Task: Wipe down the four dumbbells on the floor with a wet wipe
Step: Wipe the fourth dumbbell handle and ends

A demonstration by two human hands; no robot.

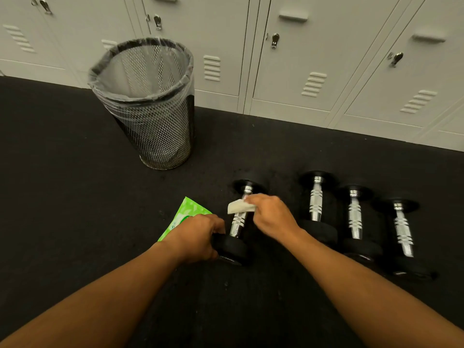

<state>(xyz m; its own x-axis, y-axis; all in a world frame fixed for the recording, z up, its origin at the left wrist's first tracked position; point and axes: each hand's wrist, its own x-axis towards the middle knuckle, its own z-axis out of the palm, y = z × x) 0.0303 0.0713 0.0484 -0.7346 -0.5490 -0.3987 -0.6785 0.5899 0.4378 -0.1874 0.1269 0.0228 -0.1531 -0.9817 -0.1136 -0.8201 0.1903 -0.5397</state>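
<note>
Your left hand (198,237) grips the near end of the leftmost dumbbell (238,222) on the floor (75,197); your right hand (272,214) pinches the wet wipe (238,206) against its chrome handle.

dim indoor light, soft blur, edges warped

— Colours on the floor (62,172)?
— Floor black, faintly speckled. Four dumbbells: black heads, chrome handles with ringed grooves; leftmost dumbbell (237,222), then second dumbbell (315,204), third dumbbell (354,217), fourth dumbbell (403,227).
— The wipe (239,207)?
— White.
— The pack (183,217)?
— Bright green, paler green mottling, a white patch.
— The bin (150,109)?
— Black diamond mesh, clear liner.
— Along the floor's far edge?
— Lockers (313,59): pale grey, slotted vents, silver latches.
</note>
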